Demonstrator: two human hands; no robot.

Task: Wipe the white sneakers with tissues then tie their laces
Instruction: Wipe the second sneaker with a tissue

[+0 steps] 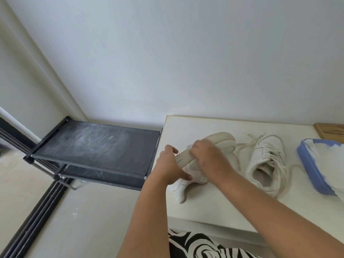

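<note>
One white sneaker [223, 139] lies tipped on its side on the white table [214, 205], its sole turned up and toward the wall. My left hand [170, 167] grips its heel end at the table's left edge. My right hand [208, 155] presses a white tissue [189, 147] against the sole's edge, fingers curled over it. The second white sneaker [266, 161] stands upright to the right, its laces [247, 144] loose and spread on the table.
A blue tissue box [312, 172] with white tissues sits at the table's right edge, a wooden item [329, 130] behind it. A black fabric shoe rack [96, 146] stands left of the table. Black-and-white patterned cloth [197, 244] lies below the front edge.
</note>
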